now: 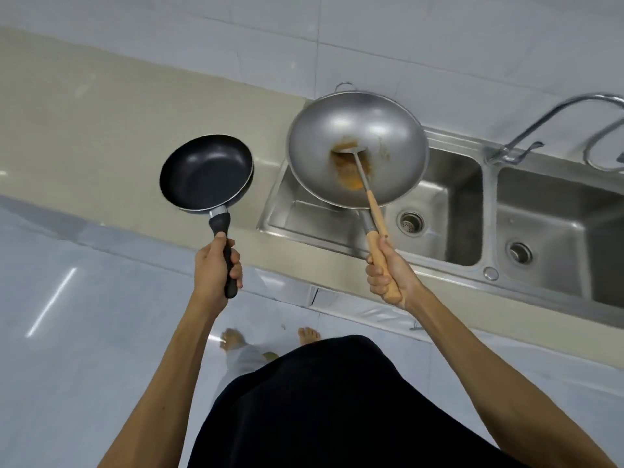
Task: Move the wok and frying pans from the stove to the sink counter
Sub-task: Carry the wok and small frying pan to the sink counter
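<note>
A beige counter [101, 106] is seen with a double steel sink [540, 231] set into it. Above the sink's left basin, a steel wok [381, 130] holding a spatula [358, 170] is gripped by its wooden handle in the closed right hand [388, 275]. Over the counter, two nested black frying pans [206, 173] are held by the handle in the closed left hand [216, 268].

So the frying pan [206, 173] is over on the left, held above the table [101, 130], and the wok [358, 150] sits to its right, up over the sink's [449, 211] left basin. A spatula [363, 179] lies in the wok. Faucet [553, 126] is far right, behind the sink.
</note>
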A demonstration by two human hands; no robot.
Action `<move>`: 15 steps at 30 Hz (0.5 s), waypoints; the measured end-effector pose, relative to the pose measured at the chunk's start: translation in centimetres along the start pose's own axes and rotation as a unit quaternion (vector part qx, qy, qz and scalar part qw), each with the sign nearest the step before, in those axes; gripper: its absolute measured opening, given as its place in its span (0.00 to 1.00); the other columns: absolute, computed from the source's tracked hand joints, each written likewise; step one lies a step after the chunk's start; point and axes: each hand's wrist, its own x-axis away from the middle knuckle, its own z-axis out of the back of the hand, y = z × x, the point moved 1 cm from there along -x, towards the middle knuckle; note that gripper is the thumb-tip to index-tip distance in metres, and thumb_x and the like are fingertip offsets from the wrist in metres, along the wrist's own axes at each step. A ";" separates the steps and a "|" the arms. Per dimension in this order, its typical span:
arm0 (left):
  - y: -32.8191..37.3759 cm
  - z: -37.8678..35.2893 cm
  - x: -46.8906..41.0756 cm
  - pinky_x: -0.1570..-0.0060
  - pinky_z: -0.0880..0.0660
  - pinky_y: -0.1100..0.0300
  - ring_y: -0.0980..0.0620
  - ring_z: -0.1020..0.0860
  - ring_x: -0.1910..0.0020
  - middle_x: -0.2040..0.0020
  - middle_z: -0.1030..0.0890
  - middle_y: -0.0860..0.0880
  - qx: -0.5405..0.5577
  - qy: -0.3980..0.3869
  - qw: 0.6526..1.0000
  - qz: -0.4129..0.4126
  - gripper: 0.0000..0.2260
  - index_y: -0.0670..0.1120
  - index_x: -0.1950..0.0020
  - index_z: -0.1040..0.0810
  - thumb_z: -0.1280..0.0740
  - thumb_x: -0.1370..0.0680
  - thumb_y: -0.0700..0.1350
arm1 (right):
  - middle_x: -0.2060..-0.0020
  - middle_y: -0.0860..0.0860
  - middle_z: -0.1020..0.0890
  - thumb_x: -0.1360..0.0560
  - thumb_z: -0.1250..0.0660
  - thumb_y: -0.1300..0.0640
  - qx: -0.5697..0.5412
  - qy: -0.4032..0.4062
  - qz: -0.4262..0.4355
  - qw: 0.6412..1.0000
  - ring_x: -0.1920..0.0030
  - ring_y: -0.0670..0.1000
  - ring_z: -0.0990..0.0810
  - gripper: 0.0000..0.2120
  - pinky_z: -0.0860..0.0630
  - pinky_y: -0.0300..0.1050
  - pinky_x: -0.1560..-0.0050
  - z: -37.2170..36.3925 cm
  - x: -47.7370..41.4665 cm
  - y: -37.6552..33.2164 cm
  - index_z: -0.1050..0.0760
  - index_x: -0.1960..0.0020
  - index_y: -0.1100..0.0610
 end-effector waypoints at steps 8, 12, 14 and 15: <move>4.8 3.4 -8.6 0.82 0.35 0.64 0.55 0.35 0.81 0.74 0.28 0.53 -0.050 -0.083 0.995 0.019 0.13 0.43 0.54 0.26 0.42 0.16 0.51 | 0.78 0.48 0.31 0.20 0.43 0.32 -0.079 0.044 0.033 0.995 0.82 0.44 0.35 0.26 0.39 0.34 0.84 -6.1 -1.6 1.4 0.30 0.60 0.55; 7.7 5.5 -12.6 0.82 0.34 0.63 0.54 0.35 0.81 0.74 0.28 0.52 -0.089 -0.122 0.988 0.014 0.14 0.42 0.53 0.26 0.42 0.16 0.50 | 0.78 0.48 0.31 0.21 0.42 0.32 -0.110 0.062 0.050 0.991 0.82 0.44 0.35 0.26 0.39 0.34 0.83 -9.0 -2.7 2.3 0.30 0.61 0.55; 8.9 6.3 -14.5 0.83 0.34 0.62 0.53 0.34 0.81 0.74 0.28 0.51 -0.112 -0.136 0.984 0.013 0.14 0.42 0.53 0.26 0.42 0.16 0.50 | 0.78 0.48 0.31 0.21 0.42 0.32 -0.123 0.065 0.057 0.989 0.82 0.44 0.34 0.27 0.38 0.34 0.83 -10.5 -3.4 2.9 0.29 0.61 0.56; 9.4 6.7 -15.2 0.83 0.34 0.62 0.53 0.34 0.81 0.74 0.27 0.51 -0.121 -0.140 0.983 0.012 0.14 0.42 0.54 0.26 0.42 0.16 0.50 | 0.78 0.48 0.31 0.21 0.42 0.32 -0.130 0.068 0.059 0.987 0.82 0.44 0.34 0.27 0.38 0.34 0.84 -11.2 -3.7 3.3 0.29 0.61 0.56</move>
